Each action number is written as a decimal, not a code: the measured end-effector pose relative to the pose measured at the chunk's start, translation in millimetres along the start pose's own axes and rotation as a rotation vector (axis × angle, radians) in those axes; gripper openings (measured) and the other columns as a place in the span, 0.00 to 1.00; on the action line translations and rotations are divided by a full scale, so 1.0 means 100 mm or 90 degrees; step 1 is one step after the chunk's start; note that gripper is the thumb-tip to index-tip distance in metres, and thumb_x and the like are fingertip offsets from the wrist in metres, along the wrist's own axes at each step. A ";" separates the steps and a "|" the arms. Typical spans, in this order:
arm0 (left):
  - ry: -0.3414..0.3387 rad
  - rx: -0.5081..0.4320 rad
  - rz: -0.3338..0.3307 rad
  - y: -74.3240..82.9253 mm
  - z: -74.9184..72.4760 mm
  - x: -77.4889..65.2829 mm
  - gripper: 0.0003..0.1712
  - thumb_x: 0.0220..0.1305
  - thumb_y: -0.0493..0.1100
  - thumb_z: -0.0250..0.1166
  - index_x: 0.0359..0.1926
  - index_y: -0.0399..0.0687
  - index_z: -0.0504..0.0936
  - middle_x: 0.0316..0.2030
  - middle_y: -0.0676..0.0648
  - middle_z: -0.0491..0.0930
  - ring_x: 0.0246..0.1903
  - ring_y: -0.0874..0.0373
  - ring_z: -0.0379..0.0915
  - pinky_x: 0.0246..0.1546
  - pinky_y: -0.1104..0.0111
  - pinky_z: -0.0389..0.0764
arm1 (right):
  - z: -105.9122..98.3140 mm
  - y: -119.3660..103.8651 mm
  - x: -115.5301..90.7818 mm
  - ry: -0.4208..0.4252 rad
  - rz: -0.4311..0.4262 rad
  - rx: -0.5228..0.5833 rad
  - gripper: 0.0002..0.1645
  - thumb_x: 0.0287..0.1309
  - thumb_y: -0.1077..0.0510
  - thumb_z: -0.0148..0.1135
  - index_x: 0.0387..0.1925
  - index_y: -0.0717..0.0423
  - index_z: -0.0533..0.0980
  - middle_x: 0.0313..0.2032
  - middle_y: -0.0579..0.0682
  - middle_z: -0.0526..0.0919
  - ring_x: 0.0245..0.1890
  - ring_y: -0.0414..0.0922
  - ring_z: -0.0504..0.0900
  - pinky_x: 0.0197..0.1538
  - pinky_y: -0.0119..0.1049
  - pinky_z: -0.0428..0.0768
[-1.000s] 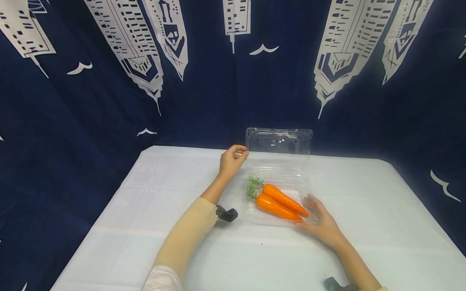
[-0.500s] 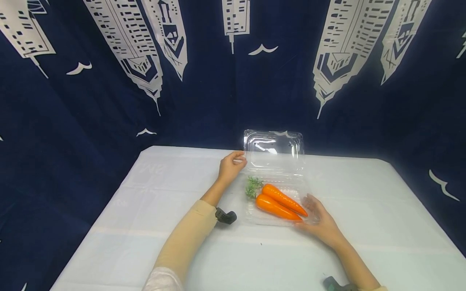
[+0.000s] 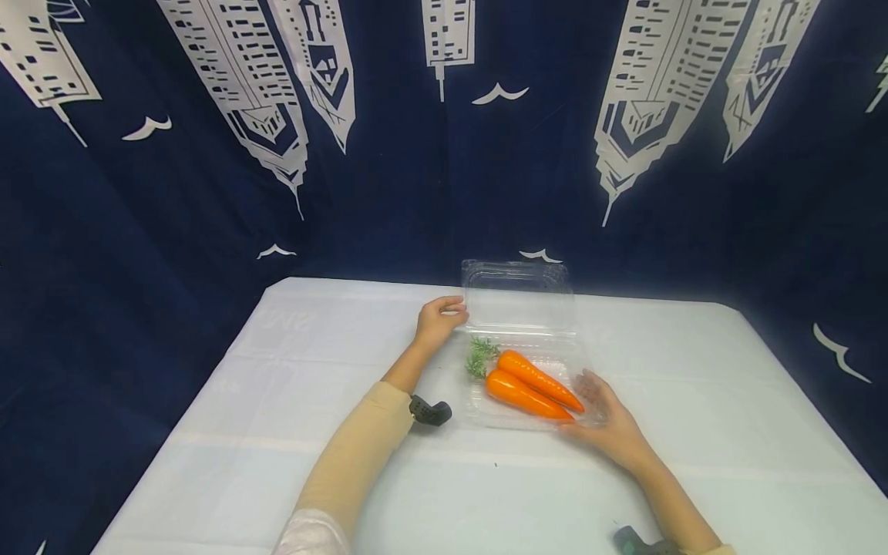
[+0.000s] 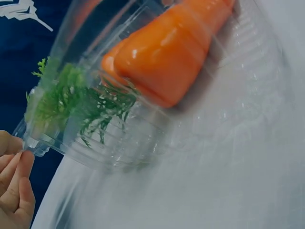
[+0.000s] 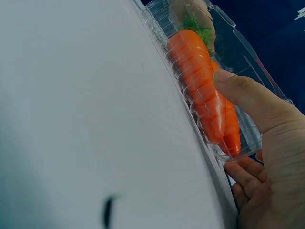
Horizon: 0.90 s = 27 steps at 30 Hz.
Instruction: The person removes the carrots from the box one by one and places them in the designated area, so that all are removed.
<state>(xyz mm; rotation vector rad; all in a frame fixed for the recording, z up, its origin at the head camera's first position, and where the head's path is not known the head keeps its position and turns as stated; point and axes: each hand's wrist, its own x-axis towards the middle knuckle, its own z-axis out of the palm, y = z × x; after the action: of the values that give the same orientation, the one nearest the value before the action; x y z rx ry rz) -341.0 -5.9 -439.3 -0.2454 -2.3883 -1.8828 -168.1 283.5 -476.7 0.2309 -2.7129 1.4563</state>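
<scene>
A clear plastic clamshell container (image 3: 486, 416) lies on the white-covered table with its lid (image 3: 516, 301) raised at the back. Inside, two orange carrots (image 3: 523, 395) rest side by side, slanting down to the right, with feathery green tops (image 3: 480, 356) at the left end. My left hand (image 3: 435, 324) pinches the lid's left edge between thumb and fingers, as the left wrist view also shows. At the container's right end, my right hand (image 3: 616, 433) grips the wall. In the right wrist view its thumb (image 5: 240, 88) lies over the rim, near the carrots, and its fingers bend round the end.
A white cloth (image 3: 333, 478) covers the table. Behind it hangs a dark blue curtain (image 3: 444, 193) with white building and bird prints. A dark wrist device (image 3: 432, 412) sits at the left sleeve, another (image 3: 641, 543) at the right wrist.
My left hand has moved slightly down and toward me, and the lid has tilted with it, its top edge now lower in the head view. My right hand and the carrots have stayed in place.
</scene>
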 end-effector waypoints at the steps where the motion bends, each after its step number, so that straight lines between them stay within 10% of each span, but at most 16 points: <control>1: 0.000 0.002 -0.005 -0.01 0.00 0.00 0.21 0.53 0.38 0.66 0.50 0.40 0.79 0.40 0.45 0.82 0.39 0.52 0.79 0.36 0.69 0.77 | 0.00 0.00 0.00 -0.001 0.001 0.000 0.59 0.41 0.46 0.73 0.70 0.52 0.49 0.63 0.59 0.64 0.62 0.58 0.61 0.58 0.63 0.58; 27: -0.002 -0.056 -0.118 -0.14 0.05 0.01 0.19 0.54 0.41 0.65 0.47 0.36 0.81 0.37 0.43 0.83 0.33 0.56 0.80 0.37 0.69 0.78 | -0.01 -0.02 0.00 -0.005 0.006 0.002 0.60 0.40 0.46 0.74 0.70 0.51 0.49 0.64 0.58 0.63 0.63 0.57 0.60 0.59 0.63 0.56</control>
<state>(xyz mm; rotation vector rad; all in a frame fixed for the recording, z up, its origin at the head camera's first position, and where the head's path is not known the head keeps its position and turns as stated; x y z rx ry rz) -344.1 -3.9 -454.2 -0.0343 -2.4083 -2.0696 -167.7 283.2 -475.0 0.2263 -2.7224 1.4644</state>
